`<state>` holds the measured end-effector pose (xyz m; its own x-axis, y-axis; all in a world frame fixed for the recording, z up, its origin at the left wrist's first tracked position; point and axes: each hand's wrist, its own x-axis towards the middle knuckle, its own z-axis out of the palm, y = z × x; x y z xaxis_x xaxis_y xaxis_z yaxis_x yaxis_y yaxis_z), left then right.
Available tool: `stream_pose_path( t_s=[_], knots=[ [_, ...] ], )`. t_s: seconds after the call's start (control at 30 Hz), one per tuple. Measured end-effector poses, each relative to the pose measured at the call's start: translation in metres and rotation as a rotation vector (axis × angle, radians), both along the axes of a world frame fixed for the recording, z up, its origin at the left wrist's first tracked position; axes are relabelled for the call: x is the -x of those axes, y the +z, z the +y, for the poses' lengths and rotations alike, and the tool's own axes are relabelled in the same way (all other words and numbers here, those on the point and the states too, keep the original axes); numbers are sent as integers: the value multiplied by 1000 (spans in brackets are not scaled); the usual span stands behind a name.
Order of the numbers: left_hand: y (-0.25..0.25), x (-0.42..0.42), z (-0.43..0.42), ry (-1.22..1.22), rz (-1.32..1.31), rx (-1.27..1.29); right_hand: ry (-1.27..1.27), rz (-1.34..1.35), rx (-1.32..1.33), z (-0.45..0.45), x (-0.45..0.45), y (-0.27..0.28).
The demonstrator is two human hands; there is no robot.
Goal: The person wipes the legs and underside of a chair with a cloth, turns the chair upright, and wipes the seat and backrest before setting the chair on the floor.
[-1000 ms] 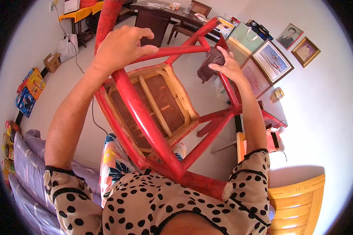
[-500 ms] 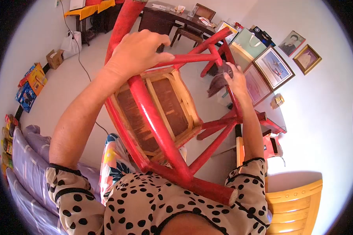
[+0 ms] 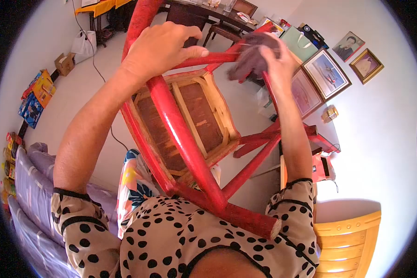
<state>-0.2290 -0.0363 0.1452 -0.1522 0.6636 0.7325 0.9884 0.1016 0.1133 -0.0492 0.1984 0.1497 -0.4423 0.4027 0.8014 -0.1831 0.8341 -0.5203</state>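
Observation:
A red wooden chair [image 3: 183, 134] is tipped over in front of me, its legs and rails pointing up and toward me. Its seat underside [image 3: 206, 123] shows bare wood slats and a brown panel. My left hand [image 3: 162, 48] is wrapped over a thick red leg near the top, thumb along a crossrail. In my right hand [image 3: 279, 60] is a dark brown cloth [image 3: 252, 58], bunched around the crossrail's far end. Blur softens the cloth and the right fingers.
A sofa with a purple cover [image 3: 37, 208] is at left, a yellow wooden headboard-like panel [image 3: 350, 236] at right. Framed pictures [image 3: 326, 74] are by the right wall. Behind are a dark desk [image 3: 190, 16] and chair [image 3: 222, 32]. A cable [image 3: 95, 65] crosses the floor.
My right hand has moved up and slightly left with the cloth, from the side rail's joint onto the crossrail's end. My left hand keeps its hold; the view shifted slightly.

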Motion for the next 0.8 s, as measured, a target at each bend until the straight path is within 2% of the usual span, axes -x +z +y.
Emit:
stream_pose_path(
  t_s=[0.03, 0.13, 0.17, 0.23, 0.33, 0.43, 0.53, 0.63, 0.7, 0.8],
  knots=[
    [1, 0, -1, 1, -15, 6, 92, -111, 132, -14, 12, -3],
    [-4, 4, 4, -7, 20, -69, 95, -121, -367, -53, 41, -19],
    [-4, 6, 4, 4, 23, -68, 118, -220, -344, -71, 35, -17],
    [-4, 9, 5, 23, 28, -68, 208, -136, -409, -84, 34, -21],
    [1, 8, 0, 28, -19, -9, 515, -187, 53, -88, 23, -35],
    [0, 12, -1, 39, 26, -8, 577, -584, -88, -45, 12, -56],
    [-3, 16, 0, 17, 23, -11, 255, -1096, -211, -13, 13, -83],
    [-3, 15, -1, 11, 19, -31, 143, -1002, -495, 67, 32, -132],
    [-5, 14, 0, -8, 5, -40, 38, -1092, -290, 99, 43, -139],
    [-3, 10, -1, 4, 27, -38, -194, -993, 45, 134, 66, -178]
  ],
)
